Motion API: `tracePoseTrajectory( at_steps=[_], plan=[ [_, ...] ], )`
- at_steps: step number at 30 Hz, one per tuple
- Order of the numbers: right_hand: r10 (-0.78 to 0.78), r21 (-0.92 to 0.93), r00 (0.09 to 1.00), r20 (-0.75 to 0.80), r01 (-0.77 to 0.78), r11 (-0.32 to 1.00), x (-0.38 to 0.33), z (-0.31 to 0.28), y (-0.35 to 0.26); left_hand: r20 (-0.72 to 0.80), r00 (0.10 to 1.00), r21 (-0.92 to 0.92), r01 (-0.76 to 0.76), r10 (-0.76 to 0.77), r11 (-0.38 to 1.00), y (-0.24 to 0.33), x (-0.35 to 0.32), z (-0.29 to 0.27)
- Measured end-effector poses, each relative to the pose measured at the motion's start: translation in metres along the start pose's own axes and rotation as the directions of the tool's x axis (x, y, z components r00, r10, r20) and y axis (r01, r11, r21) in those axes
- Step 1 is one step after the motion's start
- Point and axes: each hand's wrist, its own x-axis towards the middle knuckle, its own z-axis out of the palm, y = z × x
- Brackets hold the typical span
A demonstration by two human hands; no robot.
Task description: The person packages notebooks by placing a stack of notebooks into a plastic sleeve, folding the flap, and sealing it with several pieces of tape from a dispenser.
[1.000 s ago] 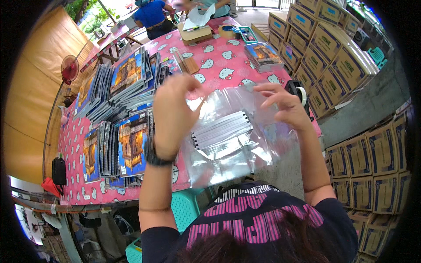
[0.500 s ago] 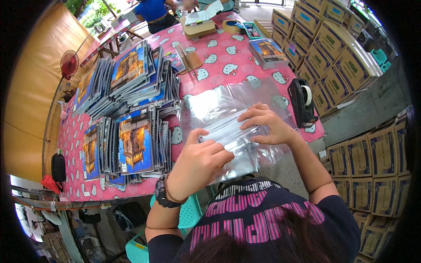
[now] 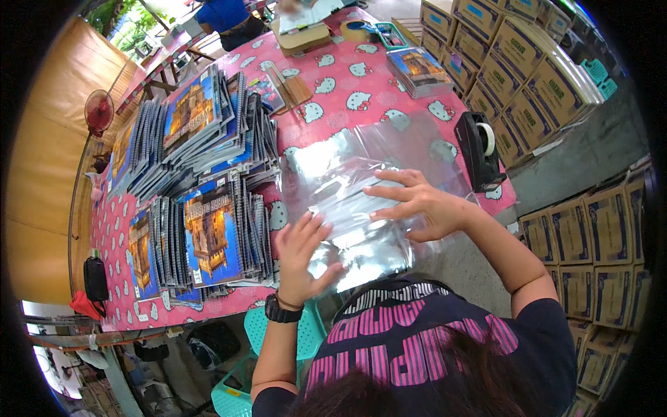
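A clear plastic bag [image 3: 361, 181] with a stack of spiral notebooks inside lies flat on the pink patterned tablecloth [image 3: 361, 90] in front of me. My left hand [image 3: 304, 254] presses down on the bag's near left part, fingers spread. My right hand [image 3: 417, 201] rests flat on the bag's near right part, fingers spread and pointing left. Neither hand grips anything; both push on the shiny film. A black watch sits on my left wrist.
Fanned piles of blue spiral notebooks [image 3: 201, 181] fill the table's left side. A black tape dispenser [image 3: 479, 149] stands at the right edge, a small notebook stack [image 3: 420, 69] farther back. Stacked cardboard boxes [image 3: 528, 69] line the right. Another person in blue [image 3: 226, 14] sits at the far end.
The bag was held up in both hands a second ago; it now lies flat on the table and both hands have come down to press on it.
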Motion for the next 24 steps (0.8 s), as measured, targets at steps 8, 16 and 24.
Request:
tracePoseTrajectory(
  at_steps=[8,16,24],
  plan=[
    [0.018,-0.048,0.991,0.134,-0.012,0.999,0.011,-0.005,-0.011,0.314,0.936,-0.013,-0.160,0.156,0.987,0.012,0.041,-0.014],
    [0.320,0.346,0.939,-0.126,-0.261,0.901,0.015,-0.002,0.029,0.458,0.881,0.135,-0.205,0.122,0.969,0.021,0.059,-0.013],
    [0.734,0.476,-0.073,-0.676,-0.803,0.358,-0.220,0.009,0.153,0.373,0.920,0.186,-0.205,0.125,0.961,0.028,0.053,-0.009]
  ],
)
